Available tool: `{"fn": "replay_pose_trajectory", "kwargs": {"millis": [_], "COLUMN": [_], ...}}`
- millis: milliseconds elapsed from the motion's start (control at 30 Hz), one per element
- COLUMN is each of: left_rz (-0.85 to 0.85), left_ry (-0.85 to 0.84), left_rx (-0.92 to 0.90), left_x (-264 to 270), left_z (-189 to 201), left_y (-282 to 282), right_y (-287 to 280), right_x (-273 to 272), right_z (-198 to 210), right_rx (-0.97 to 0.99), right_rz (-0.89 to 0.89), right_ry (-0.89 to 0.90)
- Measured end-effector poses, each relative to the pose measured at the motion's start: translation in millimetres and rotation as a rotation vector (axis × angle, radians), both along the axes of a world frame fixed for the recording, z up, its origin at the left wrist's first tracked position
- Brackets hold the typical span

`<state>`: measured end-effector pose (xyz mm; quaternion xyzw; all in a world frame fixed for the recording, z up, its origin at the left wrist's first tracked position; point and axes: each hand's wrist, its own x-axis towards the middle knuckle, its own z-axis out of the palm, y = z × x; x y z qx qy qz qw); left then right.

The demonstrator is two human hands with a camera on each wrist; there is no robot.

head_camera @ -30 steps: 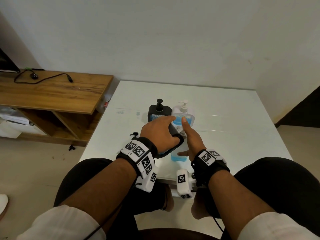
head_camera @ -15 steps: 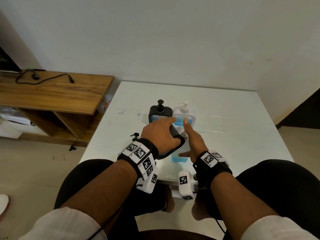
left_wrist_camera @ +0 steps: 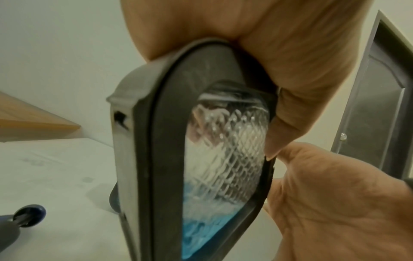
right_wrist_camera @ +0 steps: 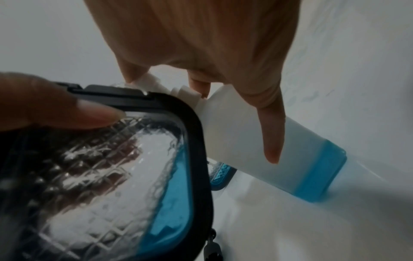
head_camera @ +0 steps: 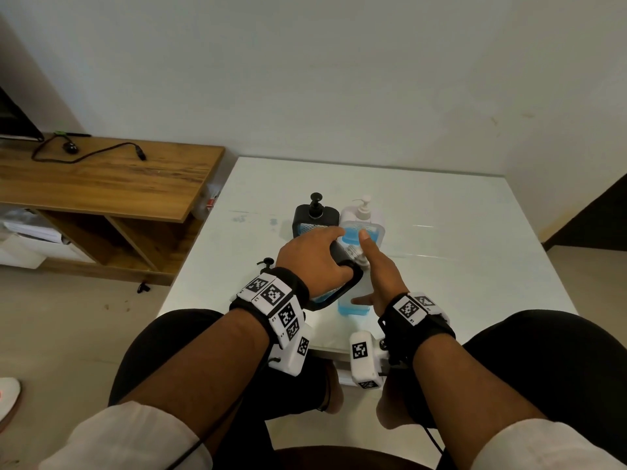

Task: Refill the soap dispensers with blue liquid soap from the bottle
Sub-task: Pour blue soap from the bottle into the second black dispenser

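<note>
Barely anything shifts from half a second back — both hands sit where they were, the left hand (head_camera: pixel 315 257) clamped over the top of the near dispenser (left_wrist_camera: pixel 196 159), the right hand (head_camera: pixel 378 273) wrapped on the bottle (right_wrist_camera: pixel 279 150), forefinger stretched out along it as before. The head view has only nudged.

The left wrist view shows fingers and thumb gripping the dark frame, with the soap (left_wrist_camera: pixel 198 234) pooled blue in the low part of its clear, cross-hatched window. The right wrist view shows the bottle tipped, its white neck meeting the dispenser's top edge, fingers curled round the neck and shoulder. A band of blue sits at the bottle's base, which stays down on the table (head_camera: pixel 475 239).

Room to move — all this sits close to the table's near edge, right above the person's knees. Open white surface stretches away to the right and toward the wall. To the left, the table's edge runs near a wooden shelf (head_camera: pixel 101 184).

The count: three dispensers in view — the held one, plus a black one (head_camera: pixel 315 215) and a white one (head_camera: pixel 363 215) standing side by side behind the hands, touching or nearly so. One bottle. One loose black pump (head_camera: pixel 268 262) lying on the table left of the left hand.
</note>
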<state>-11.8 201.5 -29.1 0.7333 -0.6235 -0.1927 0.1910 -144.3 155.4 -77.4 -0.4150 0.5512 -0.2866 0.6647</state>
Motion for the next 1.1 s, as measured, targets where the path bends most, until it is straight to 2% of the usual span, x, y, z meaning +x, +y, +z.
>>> {"fn": "replay_pose_trajectory", "kwargs": {"millis": [167, 367, 633, 733, 833, 900, 967, 1100], "left_rz": [-0.011, 0.005, -0.01, -0.018, -0.038, -0.056, -0.059, -0.081], "left_ry": [-0.003, 0.013, 0.0, -0.013, -0.032, -0.045, -0.049, -0.072], "left_rx": [-0.001, -0.005, -0.01, -0.016, -0.025, -0.028, -0.031, -0.027], "left_x": [0, 1, -1, -1, -2, -4, -5, -6], "left_z": [-3, -2, 0, 2, 5, 6, 7, 9], "left_y": [0, 0, 0, 0, 2, 2, 2, 1], "right_y": [0, 0, 10, 7, 2, -2, -6, -18], "right_x": [5, 2, -1, -3, -6, -8, -10, -17], "right_z": [5, 1, 15, 28, 42, 46, 45, 52], "right_rx": [-0.006, -0.012, -0.041, -0.065, -0.208, -0.255, -0.214, -0.003], "right_rz": [-0.089, 0.025, 0.006, 0.064, 0.191, 0.209, 0.161, 0.08], "right_ry": [0.069, 0.091, 0.036, 0.172, 0.428, 0.525, 0.521, 0.373]}}
